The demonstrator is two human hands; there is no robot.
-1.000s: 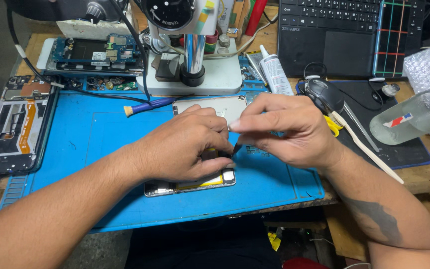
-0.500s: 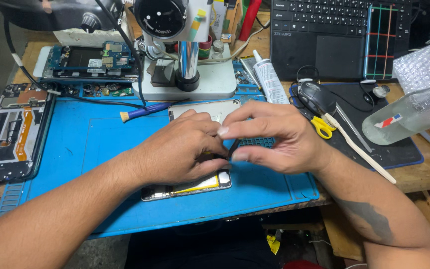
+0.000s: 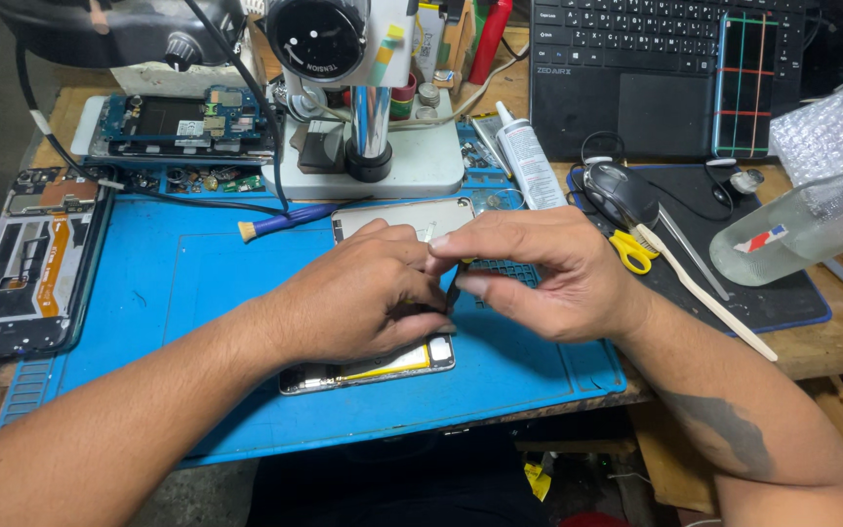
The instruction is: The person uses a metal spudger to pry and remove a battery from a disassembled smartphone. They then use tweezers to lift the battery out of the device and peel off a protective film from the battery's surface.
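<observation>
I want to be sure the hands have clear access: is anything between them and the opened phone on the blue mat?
Nothing visible. The left hand rests directly on the opened phone, and the right hand meets it there.

mat [image 3: 178,293]: bright blue, a fine grid pattern near its right part
opened phone [image 3: 382,366]: yellow inside, silvery-grey edge
back cover [image 3: 412,217]: pale silver-grey
brush [image 3: 285,221]: blue-violet handle, tan bristles
scissors [image 3: 629,250]: yellow handles
microscope [image 3: 363,88]: white base, chrome column, black round dial
glue tube [image 3: 527,161]: white with dark print, white nozzle
bottle [image 3: 812,229]: clear, with a red, white and blue label
phone frame [image 3: 26,259]: black, with an orange strip
circuit board [image 3: 182,117]: blue with dark parts
laptop [image 3: 636,73]: black
screen test phone [image 3: 742,83]: black with green and red crossing lines
counter [image 3: 831,342]: brown wood
black pad [image 3: 782,298]: black, blue rim
</observation>
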